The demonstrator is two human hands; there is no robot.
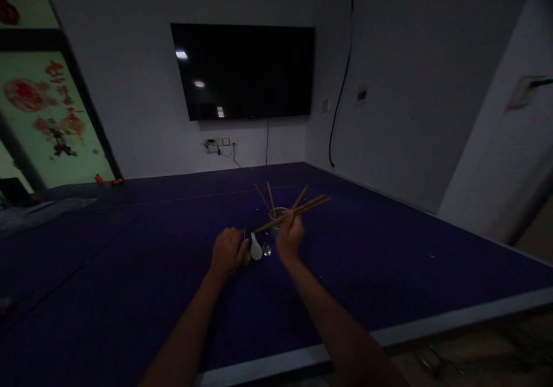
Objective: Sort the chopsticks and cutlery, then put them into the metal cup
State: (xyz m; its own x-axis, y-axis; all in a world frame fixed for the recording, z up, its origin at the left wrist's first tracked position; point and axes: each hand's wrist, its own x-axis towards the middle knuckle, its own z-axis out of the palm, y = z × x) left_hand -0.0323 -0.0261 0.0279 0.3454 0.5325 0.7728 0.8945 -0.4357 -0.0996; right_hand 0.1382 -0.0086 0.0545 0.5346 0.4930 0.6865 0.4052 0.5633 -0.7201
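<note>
The right hand [290,237] is closed around a small bundle of wooden chopsticks [317,200], gripped near the middle so that they lie aslant: one end points down toward the left hand, the other rises off to the right. The bundle crosses in front of a round, pale-rimmed container [280,209], which stands on the blue surface [151,283] just behind the right hand and is partly hidden by it. Two standing chopsticks [262,197] lean out of the container toward the left. Another chopstick [301,196] slants up to the right from behind the fist; whether it stands in the container or is held, I cannot tell.

The left hand [227,251] is low over the blue surface, palm down, with the thumb spread away from the fingers. A shiny spoon [246,257] lies right by the thumb, but the view is too dark to tell whether the hand grips it. Just to its right lie a white ceramic spoon [256,250] and a small shiny utensil [266,250], both clear of the hands.

Judging from this layout, the work looks partway along: two chopsticks are in the container, the gripped bundle is outside it, and the spoons lie loose beside it, not yet dealt with.
</note>
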